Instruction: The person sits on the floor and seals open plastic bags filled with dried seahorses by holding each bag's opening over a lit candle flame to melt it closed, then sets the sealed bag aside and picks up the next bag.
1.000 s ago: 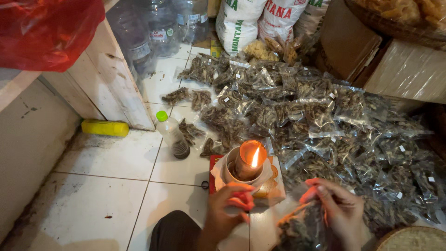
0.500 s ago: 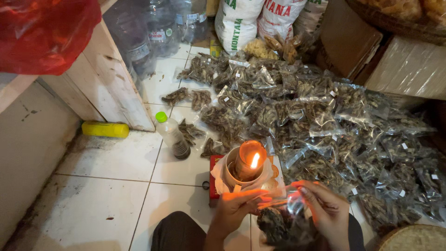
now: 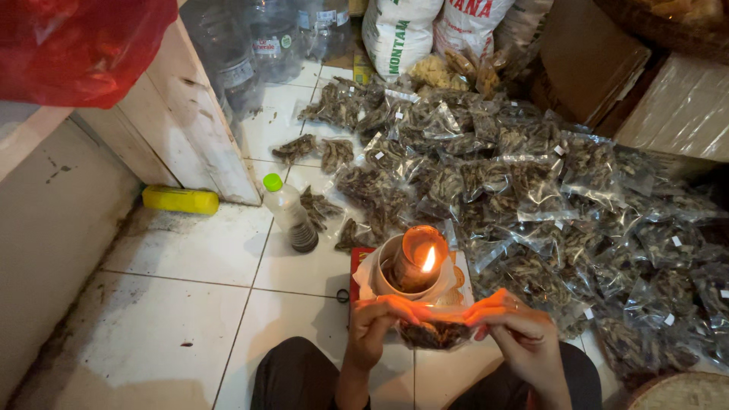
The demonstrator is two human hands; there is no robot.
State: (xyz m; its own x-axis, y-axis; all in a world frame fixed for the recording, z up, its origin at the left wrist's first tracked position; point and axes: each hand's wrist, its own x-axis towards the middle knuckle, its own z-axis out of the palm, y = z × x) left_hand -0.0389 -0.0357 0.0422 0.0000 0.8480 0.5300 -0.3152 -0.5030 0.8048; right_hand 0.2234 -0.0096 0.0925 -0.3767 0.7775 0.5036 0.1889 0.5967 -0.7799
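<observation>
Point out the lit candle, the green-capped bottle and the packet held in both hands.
lit candle (image 3: 421, 262), head view, on its flame.
green-capped bottle (image 3: 291, 215), head view, mid-body.
packet (image 3: 437, 332), head view, on its dark contents.

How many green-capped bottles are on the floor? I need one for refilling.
1. The green-capped bottle stands on the white tiled floor, left of the lit candle pot, near the yellow object. Others may be hidden behind the packet pile.
</observation>
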